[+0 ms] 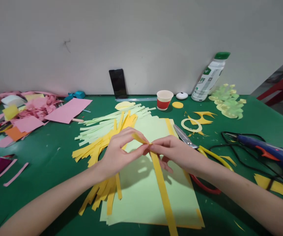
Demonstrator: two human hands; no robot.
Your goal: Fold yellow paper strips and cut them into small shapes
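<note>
A long yellow paper strip [160, 183] is pinched by my left hand [125, 147] and my right hand [174, 150], whose fingertips meet near its upper end. The strip's short end bends up to the left, while its long part hangs toward the front edge. Under both hands lies a stack of pale green paper sheets [136, 196], with some yellow paper showing at its edges. Many cut yellow strips [102, 142] lie beside and beneath my left hand, and light green strips [94, 126] spread behind them. Scissors [205, 150] with yellow and red handles rest by my right forearm, partly hidden.
Pink paper scraps [38, 108] heap at the left. Along the wall stand a phone [118, 83], a paper cup [164, 100] and a leaning bottle [209, 78]. A blue glue gun [266, 150] with a black cord lies right, near green paper flowers [230, 101].
</note>
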